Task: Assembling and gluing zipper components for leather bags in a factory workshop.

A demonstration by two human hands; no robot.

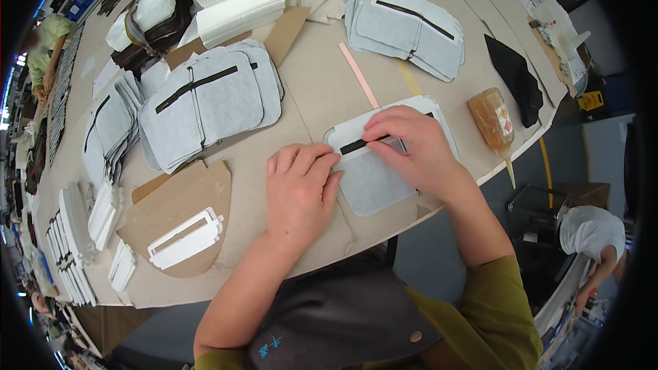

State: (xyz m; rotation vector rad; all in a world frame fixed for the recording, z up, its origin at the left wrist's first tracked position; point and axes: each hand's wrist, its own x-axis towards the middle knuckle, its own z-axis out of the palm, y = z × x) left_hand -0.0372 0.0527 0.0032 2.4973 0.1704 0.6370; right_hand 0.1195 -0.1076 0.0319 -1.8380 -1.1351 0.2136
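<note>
A pale grey fabric panel (pixel 370 185) lies in front of me, with a white band and a black zipper strip (pixel 353 145) across its upper part. My left hand (pixel 298 192) has its fingers curled at the panel's left edge, pressing or gripping there. My right hand (pixel 415 151) pinches at the zipper strip, partly covering it. A pink strip (pixel 358 75) lies just above the panel. To the right is a bottle of amber glue (pixel 490 120) with a nozzle.
Stacked grey panels (pixel 205 109) sit left and at the back (pixel 404 27). White stacks (pixel 233 17), cardboard (pixel 205 185) with a white frame (pixel 185 240), and a black piece (pixel 514 75) share the table (pixel 315 274). Other people (pixel 589 233) work at left and right.
</note>
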